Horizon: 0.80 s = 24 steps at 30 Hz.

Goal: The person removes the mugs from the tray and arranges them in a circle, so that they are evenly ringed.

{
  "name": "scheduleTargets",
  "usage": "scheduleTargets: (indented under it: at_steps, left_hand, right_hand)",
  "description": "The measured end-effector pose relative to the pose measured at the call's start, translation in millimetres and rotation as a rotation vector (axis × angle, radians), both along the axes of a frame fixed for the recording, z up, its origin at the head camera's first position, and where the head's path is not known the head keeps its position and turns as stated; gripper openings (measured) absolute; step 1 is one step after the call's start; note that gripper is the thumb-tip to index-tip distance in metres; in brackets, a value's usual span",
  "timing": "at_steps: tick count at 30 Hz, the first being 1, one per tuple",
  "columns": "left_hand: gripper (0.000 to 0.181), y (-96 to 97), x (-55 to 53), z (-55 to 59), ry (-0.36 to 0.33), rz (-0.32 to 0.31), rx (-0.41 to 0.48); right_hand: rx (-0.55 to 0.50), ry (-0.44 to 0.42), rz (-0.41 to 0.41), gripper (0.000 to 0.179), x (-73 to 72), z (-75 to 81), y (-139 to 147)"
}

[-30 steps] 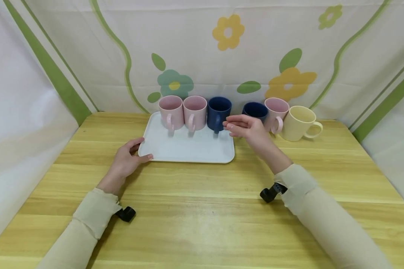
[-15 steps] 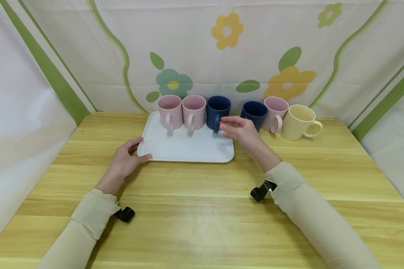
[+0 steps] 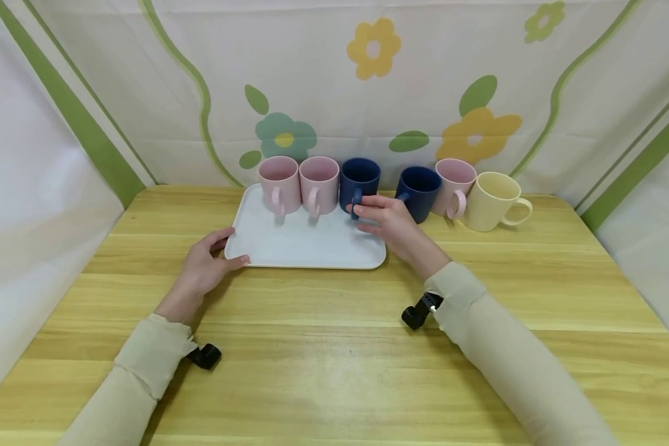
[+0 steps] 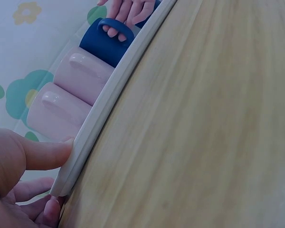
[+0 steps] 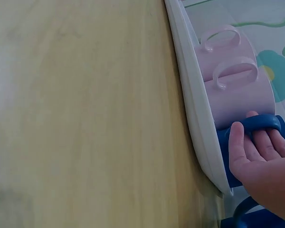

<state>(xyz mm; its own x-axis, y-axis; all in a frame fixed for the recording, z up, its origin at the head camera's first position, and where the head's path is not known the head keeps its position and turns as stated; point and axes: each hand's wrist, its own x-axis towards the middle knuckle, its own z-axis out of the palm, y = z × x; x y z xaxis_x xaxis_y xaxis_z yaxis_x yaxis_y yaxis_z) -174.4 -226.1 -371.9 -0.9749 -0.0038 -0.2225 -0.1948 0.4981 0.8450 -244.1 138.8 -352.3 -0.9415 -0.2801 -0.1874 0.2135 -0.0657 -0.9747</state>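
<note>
A white tray point(image 3: 312, 244) lies on the table and carries two pink mugs point(image 3: 279, 186) point(image 3: 320, 187) and a blue mug point(image 3: 359, 179), standing in a row. My left hand point(image 3: 203, 266) pinches the tray's left corner, thumb on the rim and fingers below, as the left wrist view shows. At the blue mug, my right hand point(image 3: 393, 226) has fingers point(image 5: 266, 142) passing through the handle point(image 5: 261, 122). Its thumb is apart from the handle, and the fingers look fairly straight. The mug stands upright on the tray.
Right of the tray, a second blue mug point(image 3: 419, 192), a pink mug point(image 3: 453, 186) and a yellow mug point(image 3: 492, 201) stand close together on the wooden table point(image 3: 312, 347). A white cloth with flower prints point(image 3: 334, 80) hangs directly behind the mugs.
My right hand has moved left from beside the second blue mug, and its fingers have entered the handle of the tray's blue mug. The left hand, tray and mugs stay in place.
</note>
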Motion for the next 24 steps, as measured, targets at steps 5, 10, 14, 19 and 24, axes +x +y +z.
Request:
scheduleTargets:
  at_steps: [5, 10, 14, 19, 24]
  left_hand:
    - [0.085, -0.9, -0.2, -1.3, -0.003, 0.001, 0.001]
    - [0.085, -1.9, -0.5, -2.0, -0.004, 0.002, -0.002]
    - [0.085, -2.3, -0.1, -1.8, -0.008, 0.001, 0.0]
    - [0.085, -3.3, 1.3, -1.4, -0.007, 0.002, -0.002]
    - [0.084, -2.6, 2.2, -0.7, -0.005, 0.002, -0.005]
  right_hand:
    - [-0.016, -0.023, 0.003, 0.047, -5.7, -4.3, -5.0]
    - [-0.016, -0.039, -0.004, 0.045, -9.7, -4.9, -10.3]
    - [-0.021, -0.039, -0.014, 0.041, -10.9, -5.3, -15.6]
    - [-0.048, -0.063, -0.045, 0.021, -11.5, -7.9, -20.1]
    - [-0.051, -0.068, -0.06, 0.025, -11.7, -9.6, -19.7]
